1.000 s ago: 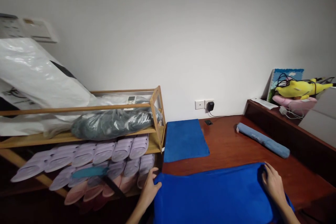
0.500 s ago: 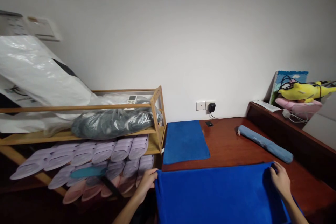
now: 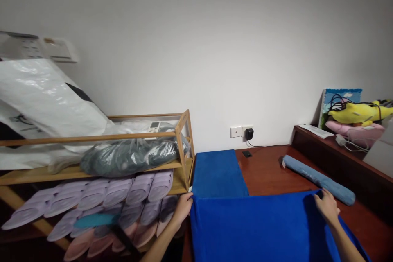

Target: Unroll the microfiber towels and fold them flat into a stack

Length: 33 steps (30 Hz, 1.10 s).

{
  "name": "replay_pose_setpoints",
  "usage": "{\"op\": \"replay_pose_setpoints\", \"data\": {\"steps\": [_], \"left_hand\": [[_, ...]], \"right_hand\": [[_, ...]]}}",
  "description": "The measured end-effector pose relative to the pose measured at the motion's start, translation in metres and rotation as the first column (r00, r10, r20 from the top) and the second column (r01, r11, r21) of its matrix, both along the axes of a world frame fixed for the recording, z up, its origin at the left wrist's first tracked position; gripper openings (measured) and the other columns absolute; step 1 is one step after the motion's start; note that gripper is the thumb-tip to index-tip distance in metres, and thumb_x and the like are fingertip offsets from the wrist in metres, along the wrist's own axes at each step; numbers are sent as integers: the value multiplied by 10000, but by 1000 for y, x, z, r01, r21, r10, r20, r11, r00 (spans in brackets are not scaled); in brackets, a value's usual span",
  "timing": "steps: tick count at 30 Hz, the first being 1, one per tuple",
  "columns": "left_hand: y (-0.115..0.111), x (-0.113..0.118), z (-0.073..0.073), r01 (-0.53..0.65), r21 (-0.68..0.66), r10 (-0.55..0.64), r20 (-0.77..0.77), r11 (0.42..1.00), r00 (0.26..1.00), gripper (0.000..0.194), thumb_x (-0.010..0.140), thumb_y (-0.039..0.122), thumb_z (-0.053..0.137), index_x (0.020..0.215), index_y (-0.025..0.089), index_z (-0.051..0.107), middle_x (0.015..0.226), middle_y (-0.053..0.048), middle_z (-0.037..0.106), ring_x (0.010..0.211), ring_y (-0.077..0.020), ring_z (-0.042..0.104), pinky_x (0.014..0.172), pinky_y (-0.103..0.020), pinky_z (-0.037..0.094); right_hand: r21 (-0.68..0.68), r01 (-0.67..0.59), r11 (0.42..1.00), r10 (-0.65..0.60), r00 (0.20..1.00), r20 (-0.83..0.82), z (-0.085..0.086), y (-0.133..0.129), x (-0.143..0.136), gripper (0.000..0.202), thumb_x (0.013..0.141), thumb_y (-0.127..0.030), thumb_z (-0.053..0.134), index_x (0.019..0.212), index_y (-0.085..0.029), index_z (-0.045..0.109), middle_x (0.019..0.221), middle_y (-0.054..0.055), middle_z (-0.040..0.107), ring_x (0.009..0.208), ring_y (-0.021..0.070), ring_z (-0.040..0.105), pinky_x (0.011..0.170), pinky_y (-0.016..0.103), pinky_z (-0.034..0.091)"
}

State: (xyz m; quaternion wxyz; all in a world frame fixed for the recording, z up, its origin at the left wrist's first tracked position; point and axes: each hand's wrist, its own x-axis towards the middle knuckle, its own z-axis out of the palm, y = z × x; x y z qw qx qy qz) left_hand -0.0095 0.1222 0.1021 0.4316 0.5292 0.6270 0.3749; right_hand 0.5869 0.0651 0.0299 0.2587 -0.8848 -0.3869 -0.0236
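A bright blue cloth (image 3: 258, 225) is stretched between my two hands at the bottom of the head view. My left hand (image 3: 184, 208) pinches its far left corner, close to the shelf's end. At the far right corner, my right hand (image 3: 327, 205) grips the edge with bent fingers. Behind it a folded blue cloth (image 3: 217, 174) lies flat on the reddish-brown desk (image 3: 264, 172), its near edge covered by the held cloth. The near part of the held cloth runs out of view.
A wooden rack (image 3: 184, 147) at left holds plastic-wrapped items (image 3: 132, 157) and rows of slippers (image 3: 116, 192). A light blue roll (image 3: 319, 179) lies on the desk's right. A yellow plush toy (image 3: 359, 112) sits on the raised ledge. A black plug (image 3: 249, 133) is in the wall socket.
The view has tilted up slightly. The held cloth has shifted forward over the near edge of the folded cloth, and my left hand has moved a little right. Both hands keep their hold.
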Motion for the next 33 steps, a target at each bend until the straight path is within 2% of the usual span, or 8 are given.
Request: {"op": "replay_pose_setpoints", "data": {"steps": [4,7,11,18,22,25,29,33], "left_hand": [[-7,5,7,-32,224,76,-190,974,979,288,652,104,448,861,183,629,895,-52,642,969,-225,585,891,-380,442],[-37,24,4,214,385,-23,-444,898,896,454,758,130,413,1183,220,549,1277,-71,535,1230,-219,437,1047,-403,327],[-69,48,-6,541,220,-163,-805,812,571,459,887,273,325,1331,261,439,1490,-45,304,1366,-241,253,1091,-482,262],[-74,31,-15,380,21,-153,-894,925,421,538,810,214,360,1342,253,430,1512,-60,209,1391,-218,167,1102,-490,189],[-74,9,-21,280,22,-120,-869,960,479,599,709,152,434,1298,242,489,1516,-62,211,1395,-234,154,1096,-491,182],[-70,-14,-29,219,22,-129,-749,976,650,616,655,102,442,1253,218,532,1499,-76,276,1380,-231,218,1091,-455,224],[-66,-40,-36,143,30,-133,-224,989,966,543,600,138,483,1121,200,620,1305,-59,549,1272,-204,418,1076,-330,285],[-73,-46,-39,10,-79,8,223,997,975,423,642,328,547,1036,225,661,1150,-47,651,1114,-244,558,932,-365,430]], "right_hand": [[-24,-76,997,77,997,10,1,8,-16,718,794,-504,206,1391,-112,286,1522,138,168,1228,375,427,908,579,396],[-91,-144,985,153,984,92,-8,6,-39,682,815,-532,199,1389,-181,313,1542,128,74,1244,364,417,944,559,356],[-251,-175,952,206,973,104,-27,-2,-63,692,835,-580,143,1402,-215,300,1509,115,233,1381,276,201,1045,534,238],[-104,-238,966,254,948,194,-24,-10,-69,673,855,-547,167,1342,-145,399,1453,142,350,1354,266,273,1051,488,262],[83,-367,927,319,883,344,-3,-33,-92,580,881,-496,212,1250,-142,486,1367,123,475,1265,253,410,1037,440,305],[31,-423,905,401,878,262,4,-66,-113,544,869,-540,289,1276,-223,465,1419,80,419,1291,242,383,1026,446,332],[-113,-446,888,457,884,102,-4,-112,-126,607,840,-605,331,1387,-341,304,1519,24,217,1355,253,281,1063,526,276],[-221,-468,856,486,873,33,-22,-138,-124,649,835,-625,306,1420,-360,207,1524,-7,186,1392,230,161,1081,517,261]]}}
